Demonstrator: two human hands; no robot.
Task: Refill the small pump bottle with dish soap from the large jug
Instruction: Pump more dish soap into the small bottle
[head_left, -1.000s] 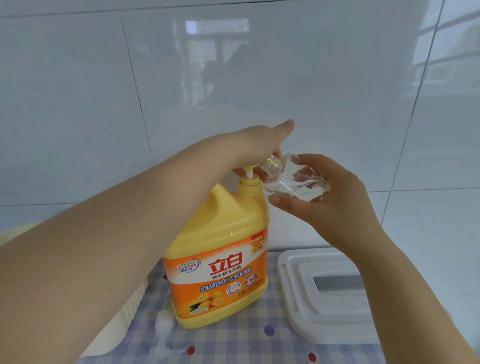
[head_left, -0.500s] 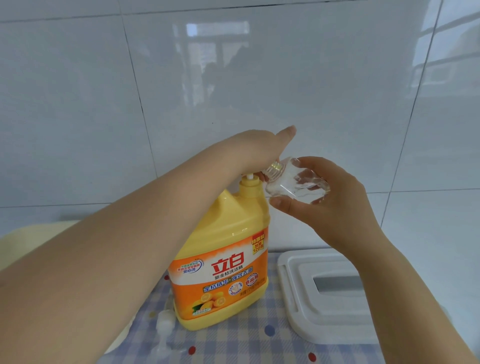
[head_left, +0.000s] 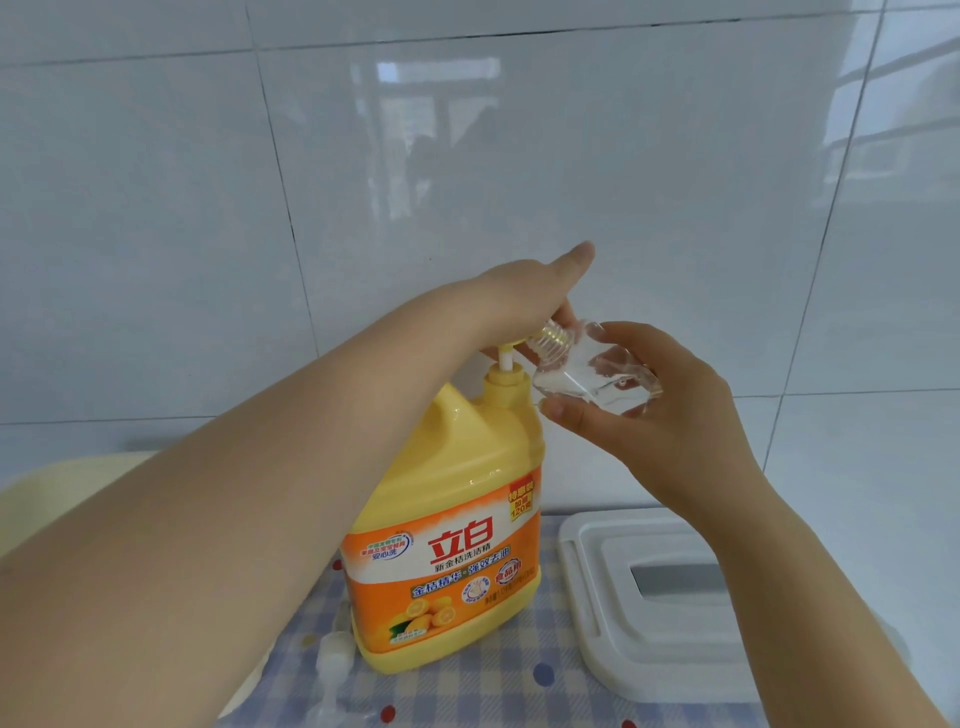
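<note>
A large yellow dish soap jug (head_left: 452, 519) with an orange label stands on a checked cloth. My left hand (head_left: 524, 296) lies over its pump head (head_left: 511, 344), one finger stretched out and the others bent down round the head. The white pump stem shows below the hand. My right hand (head_left: 654, 421) grips the small clear bottle (head_left: 587, 379), tilted with its threaded neck against the pump's nozzle. A little clear liquid sits inside the bottle. The nozzle tip is hidden behind the neck.
The small bottle's pump top (head_left: 332, 662) lies on the checked cloth (head_left: 493, 686) left of the jug's base. A white plastic lid with a rectangular opening (head_left: 623, 545) sits to the right. A cream basin (head_left: 57, 493) is at far left. A white tiled wall stands behind.
My left hand pushed the pump head down half a second ago and has let it rise again, so more white stem shows. The right hand keeps the small bottle at the nozzle.
</note>
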